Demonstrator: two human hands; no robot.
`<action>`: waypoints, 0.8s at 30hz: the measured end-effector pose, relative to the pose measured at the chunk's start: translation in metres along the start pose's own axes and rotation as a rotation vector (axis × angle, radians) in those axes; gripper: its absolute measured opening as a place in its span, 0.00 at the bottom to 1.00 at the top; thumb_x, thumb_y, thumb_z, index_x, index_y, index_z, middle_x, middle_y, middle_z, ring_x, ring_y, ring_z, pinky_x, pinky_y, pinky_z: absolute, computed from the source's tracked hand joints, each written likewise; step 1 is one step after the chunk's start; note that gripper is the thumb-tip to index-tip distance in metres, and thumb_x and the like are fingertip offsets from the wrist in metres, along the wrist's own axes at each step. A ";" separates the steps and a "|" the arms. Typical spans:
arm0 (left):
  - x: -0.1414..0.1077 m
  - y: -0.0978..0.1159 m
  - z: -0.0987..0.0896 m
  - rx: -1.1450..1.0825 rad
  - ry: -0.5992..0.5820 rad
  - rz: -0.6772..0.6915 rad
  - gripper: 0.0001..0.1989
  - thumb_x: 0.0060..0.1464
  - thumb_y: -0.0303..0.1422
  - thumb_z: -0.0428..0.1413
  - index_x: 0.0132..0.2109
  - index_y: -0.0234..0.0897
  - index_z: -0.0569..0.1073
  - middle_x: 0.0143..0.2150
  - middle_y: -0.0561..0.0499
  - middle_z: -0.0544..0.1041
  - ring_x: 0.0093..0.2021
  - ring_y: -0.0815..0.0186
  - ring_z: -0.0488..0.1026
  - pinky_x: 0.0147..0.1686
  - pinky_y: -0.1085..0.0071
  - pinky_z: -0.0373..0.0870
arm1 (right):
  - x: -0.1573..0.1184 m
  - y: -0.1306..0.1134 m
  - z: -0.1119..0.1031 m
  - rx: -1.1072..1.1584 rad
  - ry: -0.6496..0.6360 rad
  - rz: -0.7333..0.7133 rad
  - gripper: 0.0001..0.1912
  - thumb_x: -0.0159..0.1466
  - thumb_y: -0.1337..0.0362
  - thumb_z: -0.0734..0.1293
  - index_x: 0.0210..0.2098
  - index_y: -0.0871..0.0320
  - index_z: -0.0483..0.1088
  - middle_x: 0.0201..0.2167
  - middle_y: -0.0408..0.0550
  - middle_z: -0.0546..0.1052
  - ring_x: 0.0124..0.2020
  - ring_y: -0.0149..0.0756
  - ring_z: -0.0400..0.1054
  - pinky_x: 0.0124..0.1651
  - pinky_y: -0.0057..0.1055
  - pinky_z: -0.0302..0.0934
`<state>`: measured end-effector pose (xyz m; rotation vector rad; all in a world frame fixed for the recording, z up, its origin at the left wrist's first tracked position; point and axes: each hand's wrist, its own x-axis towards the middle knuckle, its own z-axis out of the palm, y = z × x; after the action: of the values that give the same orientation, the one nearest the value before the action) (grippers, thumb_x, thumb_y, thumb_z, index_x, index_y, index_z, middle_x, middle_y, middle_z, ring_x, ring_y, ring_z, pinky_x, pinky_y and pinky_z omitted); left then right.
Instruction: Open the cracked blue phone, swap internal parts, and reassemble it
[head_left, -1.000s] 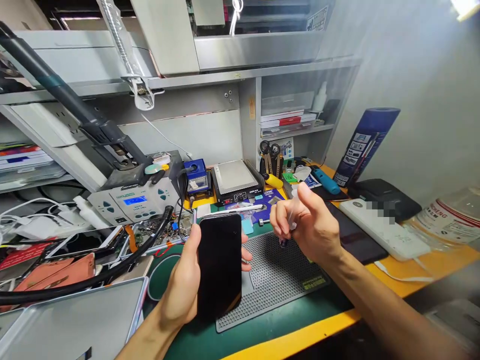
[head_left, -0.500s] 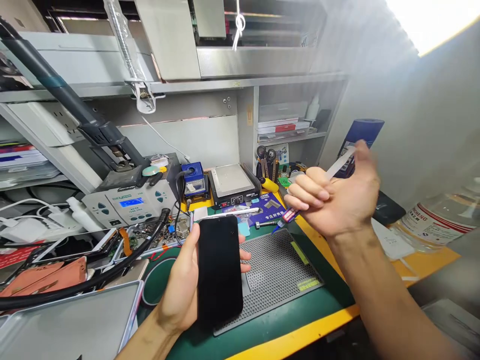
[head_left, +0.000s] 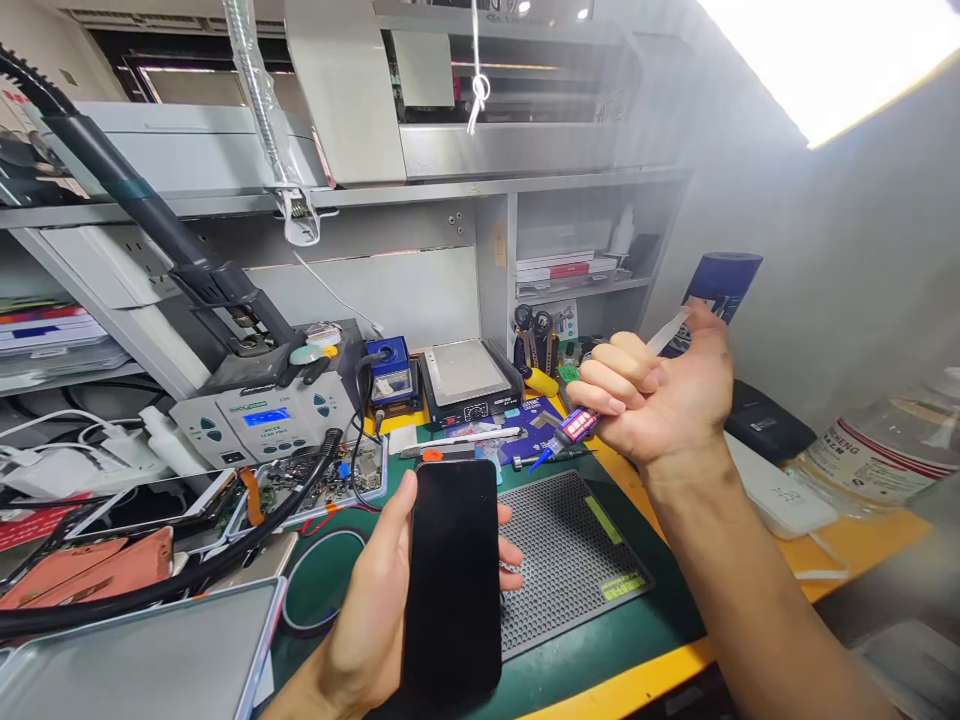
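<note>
A black smartphone stands with its dark screen toward me, and my left hand is wrapped round its sides. To the right, my right hand is raised with its fingers curled round a syringe-like tube with a blue tip. A pale translucent plunger sticks out of the fist's other side, with the thumb at its end. Below the tube lies a grey perforated mat on the green work mat.
A hot-air station, trays of parts, a blue iron stand and a heating plate stand at the left and back. A large clear bottle and a white box are at the right.
The view has tilted up a little. The phone in my left hand appears lower and further right. My right hand has turned slightly, so more of the tube's label and blue tip shows.
</note>
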<state>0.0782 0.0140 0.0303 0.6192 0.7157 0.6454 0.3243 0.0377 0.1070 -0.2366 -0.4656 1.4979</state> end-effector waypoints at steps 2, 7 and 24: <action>0.000 -0.002 -0.001 0.001 -0.034 -0.005 0.41 0.62 0.60 0.43 0.52 0.22 0.79 0.40 0.34 0.82 0.41 0.49 0.80 0.47 0.58 0.72 | -0.001 0.000 0.000 0.014 -0.007 -0.004 0.32 0.65 0.35 0.49 0.18 0.50 0.36 0.11 0.37 0.44 0.14 0.26 0.35 0.18 0.29 0.40; -0.002 -0.004 -0.004 0.021 -0.080 -0.026 0.43 0.60 0.62 0.43 0.52 0.23 0.79 0.40 0.33 0.82 0.41 0.49 0.79 0.47 0.58 0.71 | -0.001 0.000 -0.002 0.046 -0.033 -0.029 0.31 0.66 0.36 0.49 0.18 0.50 0.36 0.11 0.38 0.46 0.14 0.27 0.36 0.18 0.30 0.41; -0.006 -0.010 -0.005 0.034 -0.186 -0.064 0.45 0.58 0.64 0.46 0.52 0.23 0.79 0.41 0.33 0.82 0.42 0.51 0.78 0.49 0.59 0.69 | -0.003 0.000 -0.001 0.134 -0.053 -0.032 0.31 0.66 0.36 0.50 0.18 0.50 0.37 0.11 0.38 0.47 0.14 0.27 0.36 0.18 0.30 0.40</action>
<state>0.0744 0.0051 0.0227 0.6758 0.5712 0.5100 0.3248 0.0351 0.1052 -0.0837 -0.4075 1.5005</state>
